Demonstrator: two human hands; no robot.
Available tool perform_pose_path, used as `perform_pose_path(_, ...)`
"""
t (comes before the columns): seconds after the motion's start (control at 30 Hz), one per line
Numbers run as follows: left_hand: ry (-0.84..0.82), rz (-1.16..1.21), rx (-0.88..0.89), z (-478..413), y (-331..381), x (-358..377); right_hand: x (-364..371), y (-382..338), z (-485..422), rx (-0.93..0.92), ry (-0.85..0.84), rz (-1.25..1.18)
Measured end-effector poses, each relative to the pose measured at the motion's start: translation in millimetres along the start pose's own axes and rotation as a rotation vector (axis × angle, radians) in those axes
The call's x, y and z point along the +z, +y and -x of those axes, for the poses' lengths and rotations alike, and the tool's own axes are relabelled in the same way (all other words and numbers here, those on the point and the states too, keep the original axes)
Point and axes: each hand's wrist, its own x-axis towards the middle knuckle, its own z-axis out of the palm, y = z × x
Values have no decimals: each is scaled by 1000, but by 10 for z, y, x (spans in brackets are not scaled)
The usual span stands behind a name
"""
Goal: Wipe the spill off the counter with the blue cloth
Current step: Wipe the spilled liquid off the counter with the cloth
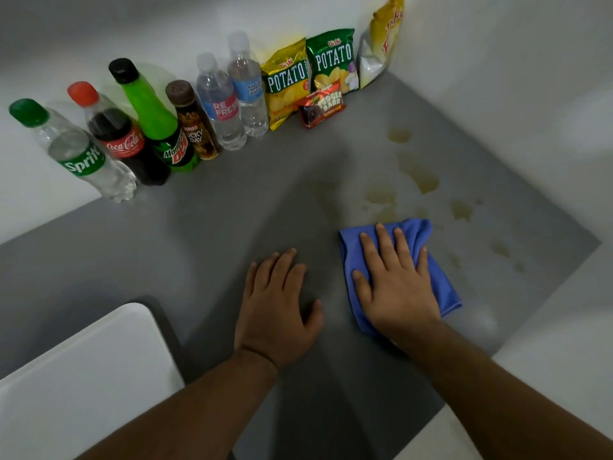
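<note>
R hand (396, 287) flat, fingers straight, on soft blue cloth (438, 287) (yellowish spill (423, 180) beyond); L hand (277, 305) flat on matte counter (199, 227).

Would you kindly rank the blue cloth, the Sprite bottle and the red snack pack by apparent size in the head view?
1. blue cloth, though it is nearest the camera and partly under the right hand
2. Sprite bottle
3. red snack pack
</note>
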Motion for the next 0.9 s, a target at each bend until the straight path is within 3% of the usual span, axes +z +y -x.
perform_pose_path(0.17,23,70,-9,-40,-63,1,-88,524,96,-374,-66,-40)
perform_pose_path(0.23,35,94,-5,-97,-104,-24,-142,590,20,-334,-68,-41)
perform_pose_path(0.37,40,101,18,-307,-230,-96,-117,213,-211,-13,-14,-22)
perform_pose_path(0.43,19,93,29,-439,-296,-120,-75,6,-277,62,-6,-9)
perform_pose_path(0.5,-1,79,37,-569,-361,-137,-53,-36,-238,8,-24,-2)
perform_pose_path(0.67,-22,55,49,-810,-514,-178,-137,480,-85,-368,-83,-23)
perform_pose_path(0.73,-24,41,59,-823,-533,-171,-200,574,-153,-350,-90,-13)
perform_pose_path(0.9,-13,21,50,-794,-524,-124,-187,177,-478,-59,-43,8)
